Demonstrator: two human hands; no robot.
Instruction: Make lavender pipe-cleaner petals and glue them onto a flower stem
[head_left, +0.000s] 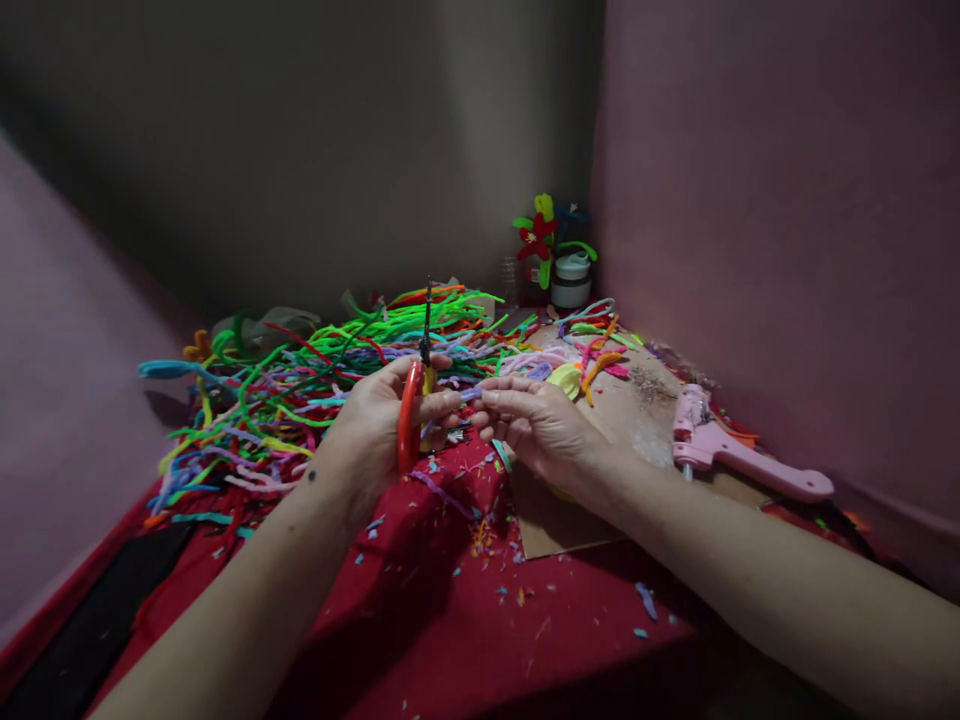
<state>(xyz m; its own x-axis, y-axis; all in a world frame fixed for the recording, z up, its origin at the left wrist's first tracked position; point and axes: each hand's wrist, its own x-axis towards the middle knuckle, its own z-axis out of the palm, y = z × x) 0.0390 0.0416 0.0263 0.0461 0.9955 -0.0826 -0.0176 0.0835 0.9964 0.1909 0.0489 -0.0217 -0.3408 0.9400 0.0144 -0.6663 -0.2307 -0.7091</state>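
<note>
A short purple pipe cleaner piece (471,394) is pinched between the fingertips of both my hands. My left hand (379,415) is closed, and a pair of scissors (409,418) with orange-red handles hangs in it, dark blades pointing up and away. My right hand (544,425) grips the other end of the piece with thumb and forefinger, its remaining fingers curled beneath. Below the hands lies a longer purple strand (444,495) on the red cloth (420,600). Part of the scissors is hidden by my left fingers.
A heap of coloured pipe cleaners (300,375) spreads behind and left. On the right lie a cardboard sheet (577,530) and a pink glue gun (750,455). Pipe cleaner flowers (536,238) and a white-lidded container (571,282) stand in the back corner. Walls close in both sides.
</note>
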